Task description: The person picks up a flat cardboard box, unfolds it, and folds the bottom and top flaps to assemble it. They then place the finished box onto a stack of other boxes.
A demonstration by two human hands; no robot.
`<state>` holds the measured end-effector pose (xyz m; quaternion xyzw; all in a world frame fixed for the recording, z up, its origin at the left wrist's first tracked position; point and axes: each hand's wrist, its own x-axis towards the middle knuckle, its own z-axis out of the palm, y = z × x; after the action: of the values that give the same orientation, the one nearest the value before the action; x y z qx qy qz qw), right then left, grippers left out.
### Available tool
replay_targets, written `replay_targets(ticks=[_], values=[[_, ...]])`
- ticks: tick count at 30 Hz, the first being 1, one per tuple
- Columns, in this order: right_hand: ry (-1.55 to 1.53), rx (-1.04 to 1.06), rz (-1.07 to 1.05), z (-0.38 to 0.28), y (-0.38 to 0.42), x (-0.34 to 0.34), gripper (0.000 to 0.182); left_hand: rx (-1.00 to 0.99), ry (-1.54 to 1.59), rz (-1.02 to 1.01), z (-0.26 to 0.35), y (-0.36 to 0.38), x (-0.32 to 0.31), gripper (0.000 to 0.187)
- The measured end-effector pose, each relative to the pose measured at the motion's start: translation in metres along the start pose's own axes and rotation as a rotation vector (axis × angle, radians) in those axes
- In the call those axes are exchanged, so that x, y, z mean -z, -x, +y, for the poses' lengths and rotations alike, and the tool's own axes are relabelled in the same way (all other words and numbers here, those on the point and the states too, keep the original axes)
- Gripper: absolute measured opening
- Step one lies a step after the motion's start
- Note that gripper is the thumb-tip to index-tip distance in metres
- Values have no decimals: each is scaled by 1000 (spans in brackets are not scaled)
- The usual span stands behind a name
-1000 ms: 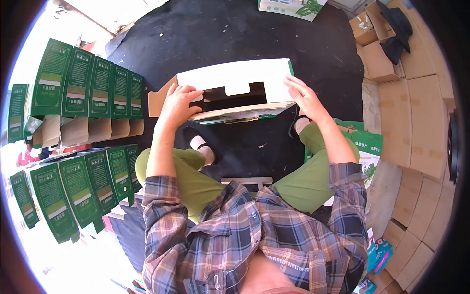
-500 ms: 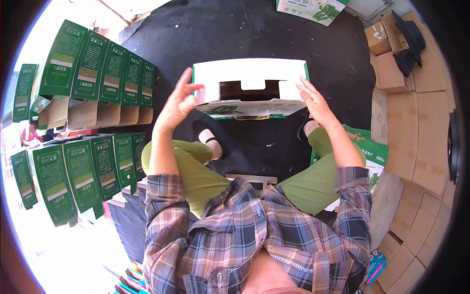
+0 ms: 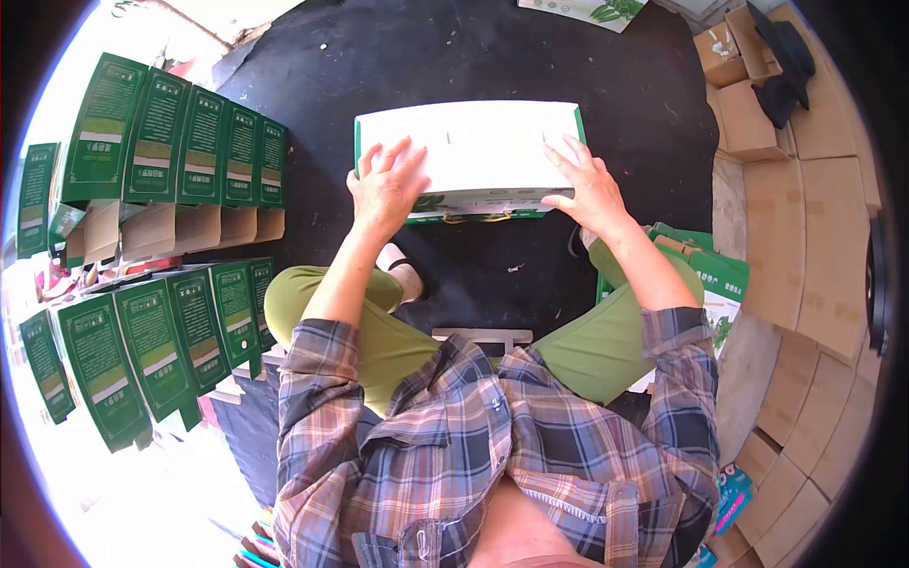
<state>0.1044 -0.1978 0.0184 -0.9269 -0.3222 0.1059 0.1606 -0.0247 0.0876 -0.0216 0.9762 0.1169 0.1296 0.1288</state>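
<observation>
A green and white carton (image 3: 483,137) stands on the black floor sheet between my feet, its white top now a closed surface. A cord-like handle (image 3: 478,218) shows low on its near side. My left hand (image 3: 386,194) lies on the left part of the top near the front edge, fingers spread and slightly blurred. On the right part rests my right hand (image 3: 589,189), its fingers stretched over the top and its thumb by the front edge. Neither hand is wrapped around anything.
Two rows of green cartons (image 3: 156,142) stand at the left, some with open brown flaps. Brown cardboard boxes (image 3: 776,246) line the right side, with a black hat (image 3: 784,62) above. Green packages (image 3: 715,275) lie by my right knee. Another printed carton (image 3: 592,9) is at the top.
The opening in the carton's top has been covered by the white flap. Both hands have moved inward from the carton's sides onto its top.
</observation>
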Motion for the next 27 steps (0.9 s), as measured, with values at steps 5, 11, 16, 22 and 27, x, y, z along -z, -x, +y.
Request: replay_targets(ticks=[5, 11, 16, 22, 27], values=[[41, -28, -20, 5, -2, -7, 61, -81, -58, -124, 7, 4, 6, 58], [48, 7, -32, 8, -1, -9, 47, -85, -54, -225, 8, 5, 9, 50], [53, 15, -46, 8, 1, -7, 44, -106, -55, -232, 8, 6, 11, 50], [-341, -95, 403, 48, -8, -20, 55, 85, 217, 254, -19, 1, 5, 60], [-878, -758, -272, 79, -10, -25, 51, 972, 1155, 0, -68, -2, -4, 44]])
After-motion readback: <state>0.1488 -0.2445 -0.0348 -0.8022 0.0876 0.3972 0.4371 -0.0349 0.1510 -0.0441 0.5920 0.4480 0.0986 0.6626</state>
